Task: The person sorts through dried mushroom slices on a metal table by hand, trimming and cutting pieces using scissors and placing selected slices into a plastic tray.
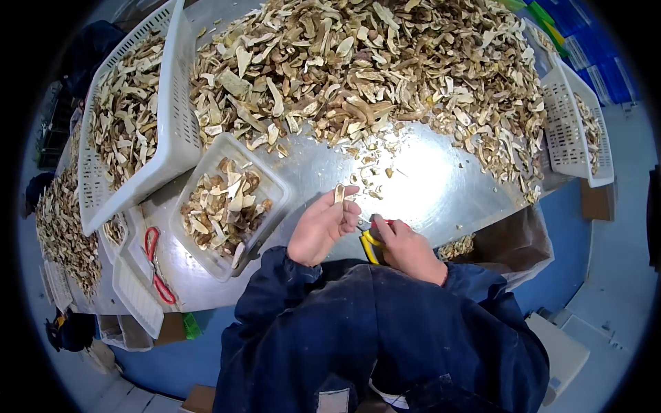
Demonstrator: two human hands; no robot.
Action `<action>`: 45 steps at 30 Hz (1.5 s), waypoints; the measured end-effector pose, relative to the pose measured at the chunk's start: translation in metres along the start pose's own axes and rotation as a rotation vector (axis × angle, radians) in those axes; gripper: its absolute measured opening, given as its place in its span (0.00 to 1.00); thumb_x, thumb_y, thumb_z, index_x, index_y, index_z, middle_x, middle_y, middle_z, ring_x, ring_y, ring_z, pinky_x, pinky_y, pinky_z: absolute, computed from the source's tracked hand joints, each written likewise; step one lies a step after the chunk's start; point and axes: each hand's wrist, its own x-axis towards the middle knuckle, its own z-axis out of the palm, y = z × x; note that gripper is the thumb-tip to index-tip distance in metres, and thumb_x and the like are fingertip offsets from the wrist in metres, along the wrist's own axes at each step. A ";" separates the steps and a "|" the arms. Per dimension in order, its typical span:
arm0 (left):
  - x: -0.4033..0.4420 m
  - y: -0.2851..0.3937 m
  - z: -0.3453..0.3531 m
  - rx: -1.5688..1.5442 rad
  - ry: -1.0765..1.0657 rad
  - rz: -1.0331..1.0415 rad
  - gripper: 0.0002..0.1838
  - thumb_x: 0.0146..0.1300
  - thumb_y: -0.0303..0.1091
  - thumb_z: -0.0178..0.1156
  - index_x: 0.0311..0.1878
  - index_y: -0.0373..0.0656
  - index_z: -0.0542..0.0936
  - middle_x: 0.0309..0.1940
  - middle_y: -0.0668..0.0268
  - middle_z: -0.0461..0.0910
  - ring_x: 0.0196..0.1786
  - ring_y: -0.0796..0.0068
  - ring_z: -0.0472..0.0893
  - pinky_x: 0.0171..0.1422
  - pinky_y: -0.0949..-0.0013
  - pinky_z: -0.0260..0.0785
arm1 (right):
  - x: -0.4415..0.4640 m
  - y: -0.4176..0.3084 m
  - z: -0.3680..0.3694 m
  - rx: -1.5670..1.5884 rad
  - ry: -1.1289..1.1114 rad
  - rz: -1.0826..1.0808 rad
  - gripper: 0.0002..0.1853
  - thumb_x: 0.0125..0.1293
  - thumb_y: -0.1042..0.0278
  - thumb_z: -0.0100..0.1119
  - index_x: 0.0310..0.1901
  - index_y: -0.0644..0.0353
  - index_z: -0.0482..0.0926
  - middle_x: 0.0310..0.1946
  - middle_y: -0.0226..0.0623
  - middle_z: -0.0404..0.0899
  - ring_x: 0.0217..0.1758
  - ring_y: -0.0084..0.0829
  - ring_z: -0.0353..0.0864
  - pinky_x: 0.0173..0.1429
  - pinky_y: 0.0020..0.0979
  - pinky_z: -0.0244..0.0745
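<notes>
Between the thumb and fingers of my left hand (321,226) is a pale dried mushroom slice (339,193), held upright above the metal table's near edge. My right hand (412,252) is closed around red-and-yellow-handled scissors (370,246); their short blades point toward my left hand and are partly hidden, so I cannot tell how far apart they are. Small trimmed bits (372,180) lie on the table just beyond my hands. Left of my left hand stands a translucent white tub (275,184) with mushroom slices in it.
A large heap of dried mushroom slices (385,76) covers the table's far side. White slotted baskets (180,103) with slices stand left and right. Red-handled scissors (153,256) lie on the left. Below the right table edge is a lined box (513,241).
</notes>
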 end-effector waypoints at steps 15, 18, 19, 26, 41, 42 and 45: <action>-0.002 -0.003 0.051 0.525 0.040 0.051 0.13 0.72 0.38 0.41 0.40 0.37 0.69 0.17 0.70 0.66 0.21 0.79 0.68 0.27 0.76 0.59 | -0.031 0.010 -0.049 0.668 0.015 0.289 0.39 0.45 0.56 0.75 0.57 0.59 0.65 0.33 0.40 0.72 0.37 0.40 0.74 0.41 0.36 0.69; 0.006 -0.007 0.060 0.639 0.085 0.034 0.13 0.72 0.37 0.43 0.38 0.37 0.70 0.16 0.71 0.65 0.19 0.82 0.66 0.25 0.77 0.59 | -0.038 0.014 -0.054 0.589 0.066 0.286 0.40 0.45 0.55 0.76 0.57 0.60 0.65 0.34 0.42 0.73 0.38 0.44 0.75 0.43 0.38 0.70; 0.008 -0.009 0.063 0.610 0.086 0.035 0.13 0.72 0.37 0.43 0.37 0.37 0.70 0.15 0.71 0.65 0.18 0.82 0.66 0.24 0.77 0.58 | -0.039 0.017 -0.054 0.555 0.081 0.271 0.41 0.45 0.53 0.75 0.58 0.60 0.65 0.36 0.44 0.74 0.40 0.46 0.75 0.44 0.41 0.70; 0.020 -0.027 0.074 0.692 0.116 -0.004 0.13 0.72 0.34 0.45 0.32 0.38 0.71 0.14 0.70 0.65 0.17 0.82 0.64 0.22 0.76 0.57 | -0.046 0.033 -0.040 0.603 0.132 0.235 0.34 0.49 0.51 0.71 0.52 0.61 0.67 0.38 0.49 0.76 0.43 0.51 0.76 0.43 0.43 0.70; 0.042 -0.015 0.068 0.648 -0.067 -0.198 0.14 0.74 0.37 0.42 0.38 0.37 0.72 0.17 0.71 0.67 0.20 0.82 0.67 0.26 0.77 0.60 | -0.054 0.056 -0.035 0.710 0.027 0.222 0.28 0.56 0.50 0.66 0.48 0.62 0.67 0.28 0.51 0.76 0.34 0.53 0.77 0.37 0.43 0.69; 0.042 -0.014 0.064 0.655 -0.096 -0.206 0.15 0.74 0.37 0.42 0.39 0.37 0.73 0.18 0.71 0.67 0.20 0.82 0.67 0.27 0.77 0.60 | -0.054 0.056 -0.038 0.693 0.062 0.180 0.28 0.56 0.51 0.66 0.49 0.62 0.67 0.29 0.51 0.76 0.35 0.53 0.76 0.38 0.43 0.69; 0.041 -0.010 0.062 0.729 -0.150 -0.224 0.16 0.74 0.38 0.42 0.42 0.35 0.74 0.18 0.70 0.68 0.21 0.81 0.67 0.28 0.78 0.61 | -0.052 0.056 -0.045 0.652 0.138 0.090 0.31 0.54 0.52 0.68 0.51 0.62 0.67 0.32 0.51 0.76 0.38 0.52 0.76 0.39 0.42 0.69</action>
